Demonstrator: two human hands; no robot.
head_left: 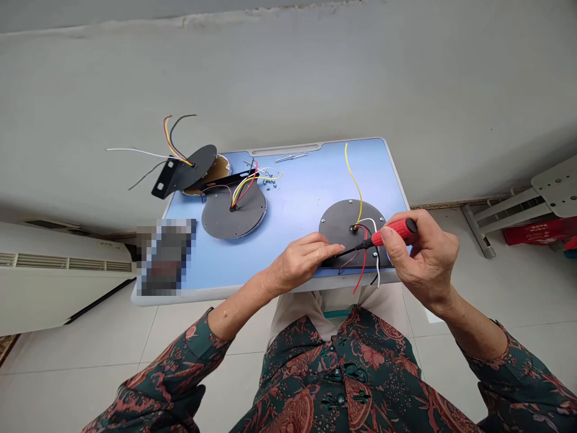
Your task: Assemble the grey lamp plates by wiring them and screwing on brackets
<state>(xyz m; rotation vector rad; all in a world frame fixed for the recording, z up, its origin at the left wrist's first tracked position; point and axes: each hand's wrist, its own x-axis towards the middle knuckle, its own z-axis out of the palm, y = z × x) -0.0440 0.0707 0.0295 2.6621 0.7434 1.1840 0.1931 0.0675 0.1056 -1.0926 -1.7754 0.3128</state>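
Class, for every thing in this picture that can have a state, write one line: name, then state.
left hand: open, fingertips pressing on near disc.
right hand: closed around screwdriver.
screwdriver: held slanted, tip at near disc.
near disc: flat at table front edge, wires out.
middle disc: flat, untouched, wires out.
far disc: tilted, propped up, overhanging table's left edge.
screws: loose on table.

We take this for a room in a home, not a workshop: a pale tiled floor (496,288), a bare grey wall (288,72) and a white heater (54,270) low on our left. A white metal rack (518,204) and a red box (536,231) sit by the wall on the right. Our only bench is a small blue table (297,198) over our lap, strewn with wired metal discs (338,222)
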